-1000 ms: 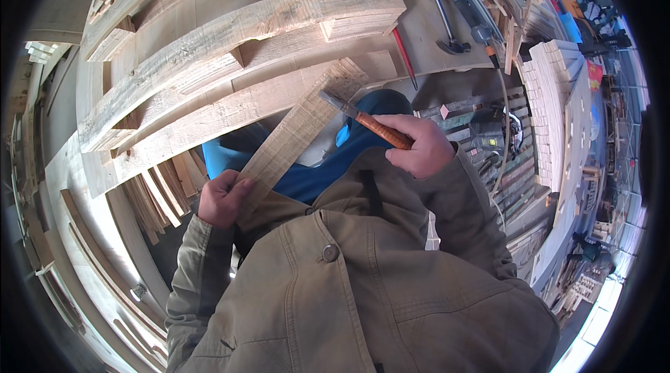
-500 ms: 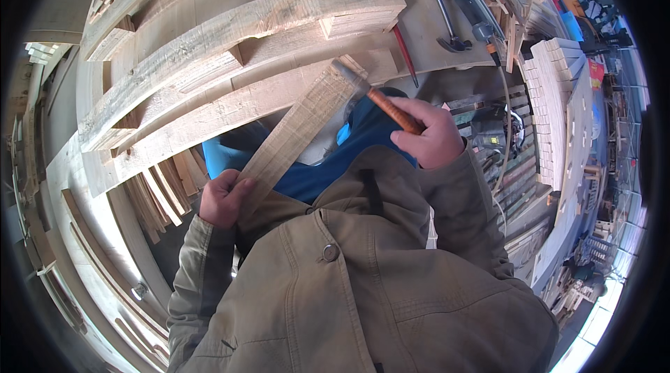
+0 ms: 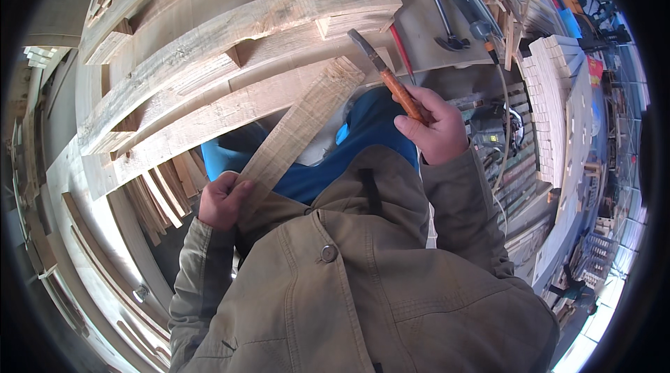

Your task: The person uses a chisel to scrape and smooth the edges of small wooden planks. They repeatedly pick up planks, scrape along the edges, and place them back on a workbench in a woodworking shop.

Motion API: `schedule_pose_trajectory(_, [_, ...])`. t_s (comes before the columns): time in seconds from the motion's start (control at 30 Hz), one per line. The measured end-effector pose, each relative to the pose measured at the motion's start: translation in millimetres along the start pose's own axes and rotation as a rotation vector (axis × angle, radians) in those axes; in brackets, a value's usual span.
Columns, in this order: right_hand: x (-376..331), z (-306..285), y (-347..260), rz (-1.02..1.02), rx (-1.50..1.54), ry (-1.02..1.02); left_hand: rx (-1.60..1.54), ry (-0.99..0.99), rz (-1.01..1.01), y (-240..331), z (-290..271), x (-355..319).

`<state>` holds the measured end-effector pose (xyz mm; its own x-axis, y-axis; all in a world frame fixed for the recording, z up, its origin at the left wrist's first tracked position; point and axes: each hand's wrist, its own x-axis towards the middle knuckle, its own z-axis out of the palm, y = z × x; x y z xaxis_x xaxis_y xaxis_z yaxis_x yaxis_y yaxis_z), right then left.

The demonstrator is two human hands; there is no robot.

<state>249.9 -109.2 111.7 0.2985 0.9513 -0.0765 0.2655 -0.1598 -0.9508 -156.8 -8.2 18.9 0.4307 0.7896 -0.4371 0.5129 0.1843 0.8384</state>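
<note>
In my left hand [image 3: 222,200] I grip the lower end of a flat wooden board [image 3: 296,132], fingers closed around its edge. The board slants up and to the right, its far end over the front rail of a wooden pallet frame [image 3: 237,34]. My right hand [image 3: 438,125] is closed on the orange-brown wooden handle of a hand tool [image 3: 394,87]. Its dark metal end looks like a blade and points up and left, just right of the board's far end and apart from it. I cannot tell the tool's exact kind.
Beyond the frame lie a red bar [image 3: 401,52], a claw hammer [image 3: 450,41] and a corded power tool [image 3: 478,24]. Stacked wood [image 3: 548,104] stands at the right; loose wooden strips [image 3: 157,195] are at the left. A cable [image 3: 506,122] hangs at the right.
The tool in my right hand has lifted off the board's far end and swung up and to the right. My left hand and the board have stayed nearly still.
</note>
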Motion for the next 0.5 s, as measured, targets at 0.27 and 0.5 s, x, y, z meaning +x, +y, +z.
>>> schedule_pose_trajectory(0.27, [-7, 22, 12, 0.147, 0.051, -0.157, 0.048, 0.03, 0.043, 6, 1, 0])
schedule_pose_trajectory(0.5, [-6, 12, 0, 0.036, 0.162, 0.032, -0.007, 0.009, 0.016, 4, 2, 1])
